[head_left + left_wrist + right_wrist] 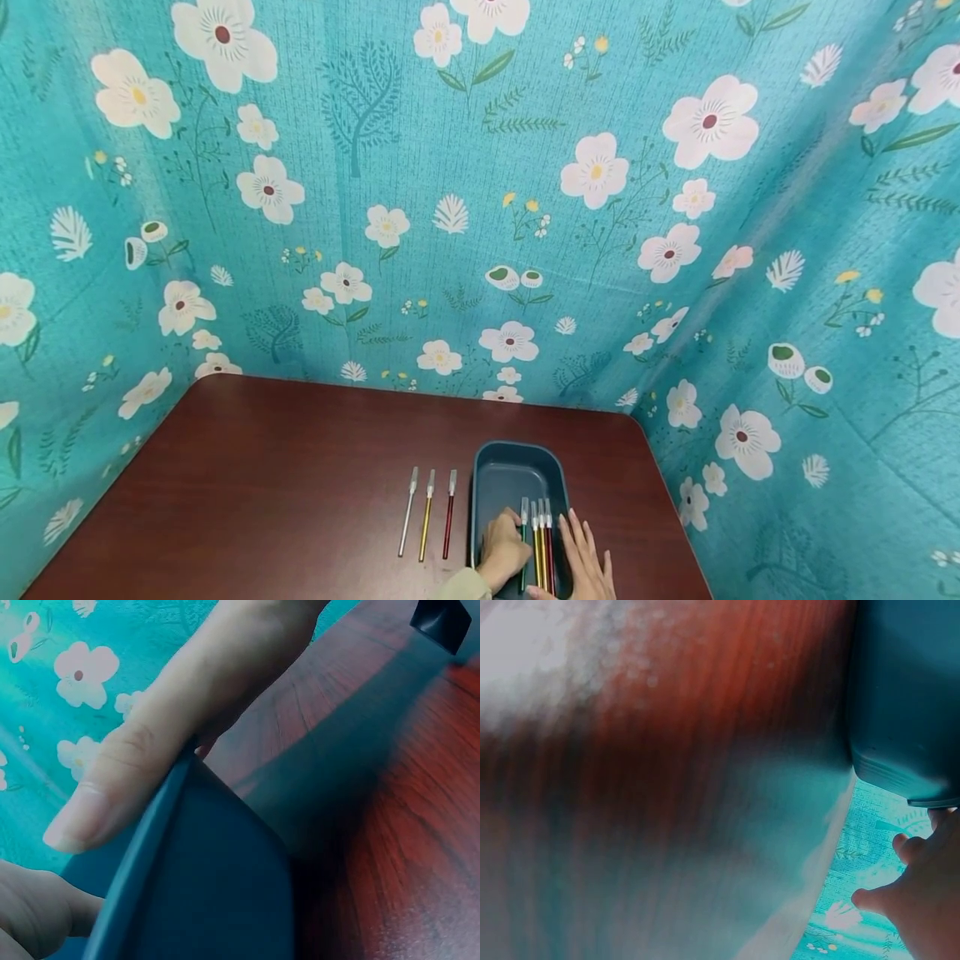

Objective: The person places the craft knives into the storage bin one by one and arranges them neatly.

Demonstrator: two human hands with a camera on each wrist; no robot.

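Tray (pixel 517 471) holds four knives; left hand (pixel 502 550) pinches the green knife (pixel 523 542); right hand (pixel 585 558) rests flat, fingers straight.

Three pens (pixel 427 512) lie side by side on the table (pixel 262 483), left of the tray (pixel 516 467); four more (pixel 537 533) lie inside it.

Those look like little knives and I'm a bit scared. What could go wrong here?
The left hand pinches a green-handled craft knife inside the dark blue plastic tray; its capped tip could perhaps still poke the fingers. The right hand rests against the tray's edge and might nudge it off the near side of the dark red wooden table.
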